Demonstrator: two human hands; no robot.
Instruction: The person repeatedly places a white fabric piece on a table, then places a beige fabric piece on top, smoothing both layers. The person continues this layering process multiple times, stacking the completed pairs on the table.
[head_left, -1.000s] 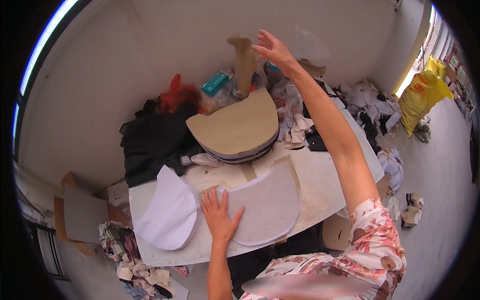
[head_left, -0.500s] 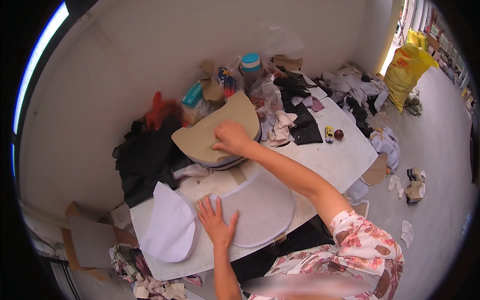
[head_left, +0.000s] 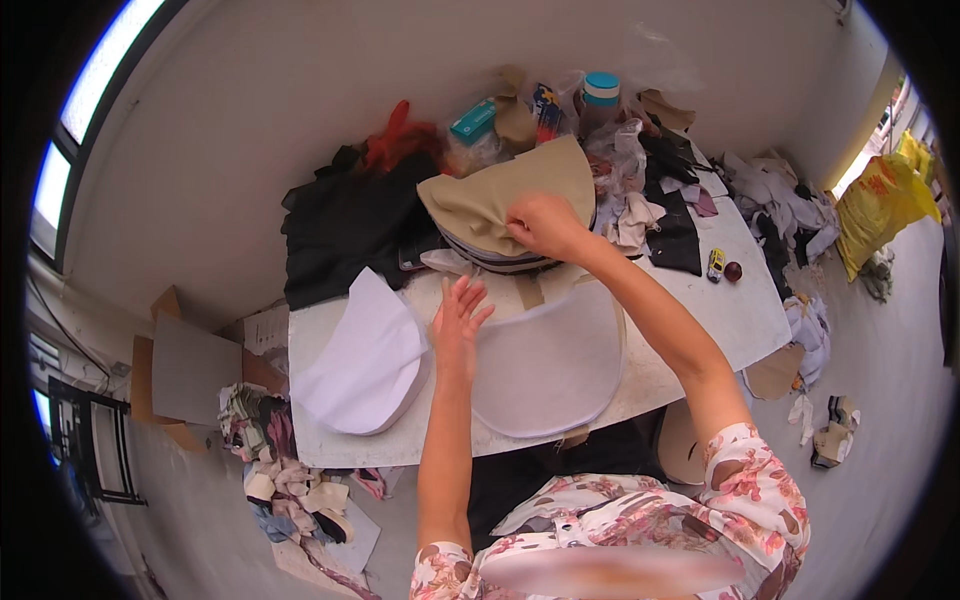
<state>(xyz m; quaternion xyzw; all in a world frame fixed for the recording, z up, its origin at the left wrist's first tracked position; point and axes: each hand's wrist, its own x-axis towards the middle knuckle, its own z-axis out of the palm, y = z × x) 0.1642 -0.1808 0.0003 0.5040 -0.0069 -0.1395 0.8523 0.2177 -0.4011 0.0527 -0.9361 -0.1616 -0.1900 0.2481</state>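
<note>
A stack of curved cloth pieces with a tan fabric piece [head_left: 480,195] on top lies at the table's far middle. My right hand [head_left: 548,226] is closed on that top piece, and the cloth wrinkles toward my fingers. Darker and lighter layers show along the stack's near edge. Off the table, my left hand [head_left: 460,315] is raised with fingers apart, holding nothing, just short of the stack. Beneath and right of it lies a pale grey curved piece [head_left: 555,370] with a white rim. Left of my left forearm sits a pile of white curved pieces [head_left: 358,365].
Black cloth [head_left: 360,240] covers the table's far left. A teal box [head_left: 473,121], a blue-lidded jar [head_left: 601,98] and plastic bags line the wall. A yellow toy car [head_left: 716,264] and a dark ball [head_left: 733,271] lie right. A cardboard box [head_left: 190,370] stands left on the floor.
My left hand has lifted off the pale grey piece and moved toward the stack. My right hand now bunches the tan top piece, which was smooth before. The whole view has shifted.
</note>
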